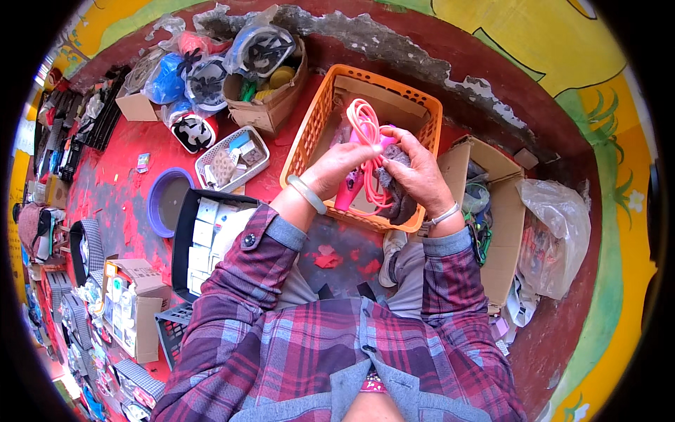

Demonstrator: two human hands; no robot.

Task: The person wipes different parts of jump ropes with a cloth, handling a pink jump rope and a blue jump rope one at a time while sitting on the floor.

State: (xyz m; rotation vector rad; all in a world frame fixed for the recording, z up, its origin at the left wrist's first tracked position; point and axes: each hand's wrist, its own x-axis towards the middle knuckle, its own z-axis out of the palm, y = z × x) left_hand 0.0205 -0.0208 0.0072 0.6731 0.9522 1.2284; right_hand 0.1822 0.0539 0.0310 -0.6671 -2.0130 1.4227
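Observation:
Over the orange plastic basket [336, 70], both my hands work on a coiled pink cord [362, 121]. My left hand [334, 169] comes from the left, its thumb and fingers pinching the coil. On the other side, my right hand [418, 172] has its fingers closed around the coil and touches a bunched grey fuzzy piece [401, 204] hanging below the palm. A bright pink, tapered object [349, 188] hangs beneath the loops; its upper part is hidden by the cord and my fingers. Brown cardboard [394, 102] lies in the basket.
To the right stand an open cardboard box [503, 232] and a clear plastic bag [555, 232]. On the left are a purple basin [156, 204], a black tray [184, 246] of white boxes, a white basket [266, 163] and a carton [264, 116]. Bagged helmets [207, 81] lie farther back.

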